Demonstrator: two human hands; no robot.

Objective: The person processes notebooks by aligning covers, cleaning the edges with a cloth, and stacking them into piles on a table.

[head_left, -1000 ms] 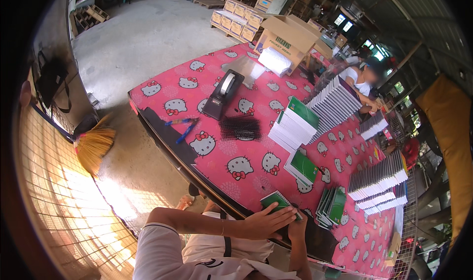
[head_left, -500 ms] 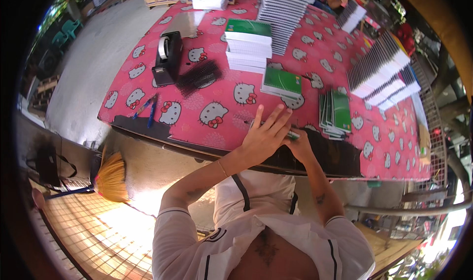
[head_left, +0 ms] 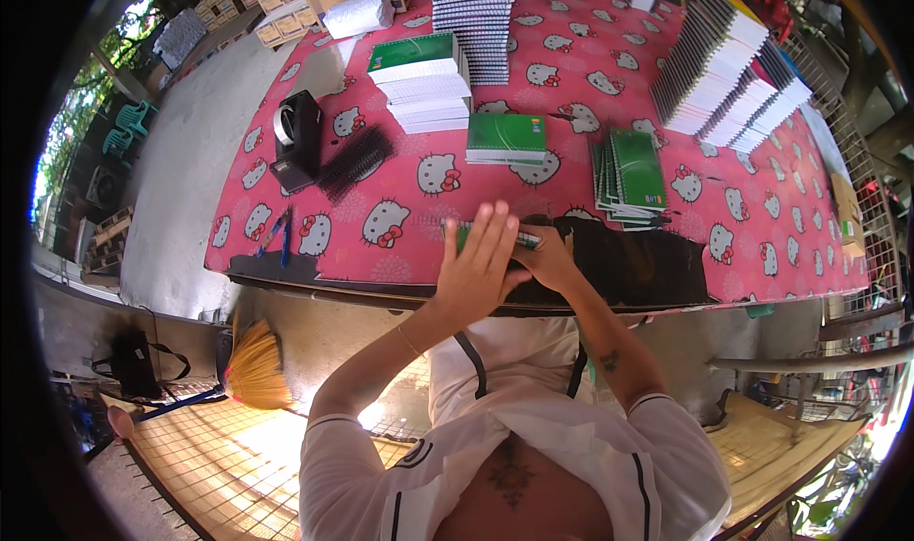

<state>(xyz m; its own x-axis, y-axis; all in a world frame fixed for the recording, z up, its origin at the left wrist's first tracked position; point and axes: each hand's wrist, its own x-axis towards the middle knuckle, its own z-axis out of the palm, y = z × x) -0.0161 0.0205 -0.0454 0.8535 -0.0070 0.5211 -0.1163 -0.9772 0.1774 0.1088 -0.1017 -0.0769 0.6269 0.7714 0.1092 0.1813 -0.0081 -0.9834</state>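
Observation:
A small green notebook [head_left: 463, 236] is at the near edge of the table, mostly hidden by my hands. My left hand [head_left: 478, 267] lies across it with the fingers stretched out. My right hand [head_left: 552, 257] grips its right end, fingers curled round it. A thin dark coil seems to stick out past the notebook's left end. Just beyond my hands lies a short stack of green notebooks [head_left: 506, 139]. To the right, several green spiral notebooks [head_left: 632, 172] lie overlapping.
Black binding coils [head_left: 356, 163] lie left of centre beside a black tape dispenser [head_left: 299, 146]. Blue-handled tools [head_left: 285, 237] rest near the left front edge. Taller stacks are a green-topped pile [head_left: 424, 94], a spiral-bound pile [head_left: 470, 27] and notebooks [head_left: 709, 60] at the right.
The view has shifted, so the table items appear moved. My left hand stays flat over the notebook, its fingers now closer together. My right hand still grips the right end.

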